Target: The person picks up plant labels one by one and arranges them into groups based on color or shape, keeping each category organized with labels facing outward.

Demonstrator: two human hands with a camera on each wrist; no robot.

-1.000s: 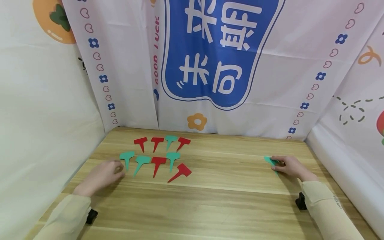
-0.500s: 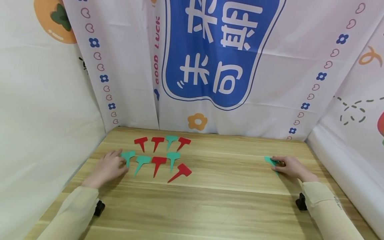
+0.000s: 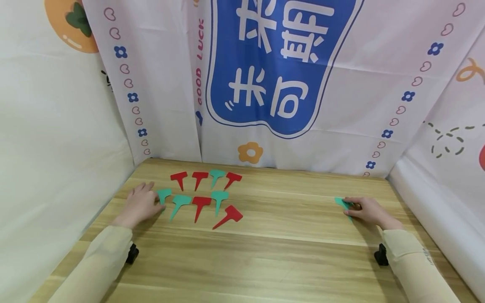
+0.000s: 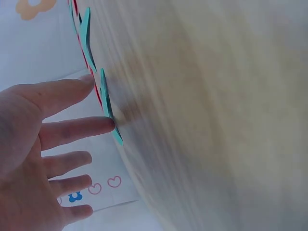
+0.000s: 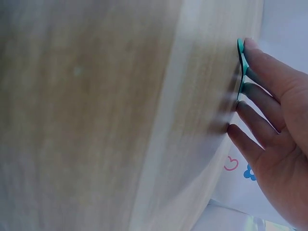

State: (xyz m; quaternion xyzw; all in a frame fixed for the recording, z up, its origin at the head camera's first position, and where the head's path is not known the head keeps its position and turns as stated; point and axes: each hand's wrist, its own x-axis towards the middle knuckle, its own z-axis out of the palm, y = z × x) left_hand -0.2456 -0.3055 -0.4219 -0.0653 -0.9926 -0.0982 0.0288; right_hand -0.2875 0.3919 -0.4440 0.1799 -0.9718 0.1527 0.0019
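My left hand (image 3: pixel 139 206) reaches the leftmost green plant label (image 3: pixel 164 195), a flat T-shaped tag in the front row. In the left wrist view the fingers are extended; the index fingertip (image 4: pixel 107 123) touches this label and the thumb stands apart from it. On the right side of the table, my right hand (image 3: pixel 365 209) holds another green plant label (image 3: pixel 339 201) down at the wood between thumb and bent fingers. In the right wrist view this label (image 5: pixel 240 60) shows edge-on at the fingertips, partly hidden by them.
Several red and green plant labels lie in two rows at the left, among them a tilted red plant label (image 3: pixel 229 216) at the right end. The wooden table (image 3: pixel 265 261) meets a printed cloth (image 3: pixel 242 143) at the back and white cloth sides.
My left hand has moved forward and slightly right, up to the leftmost green plant label, and its fingers have spread. My right hand stays in place at its label.
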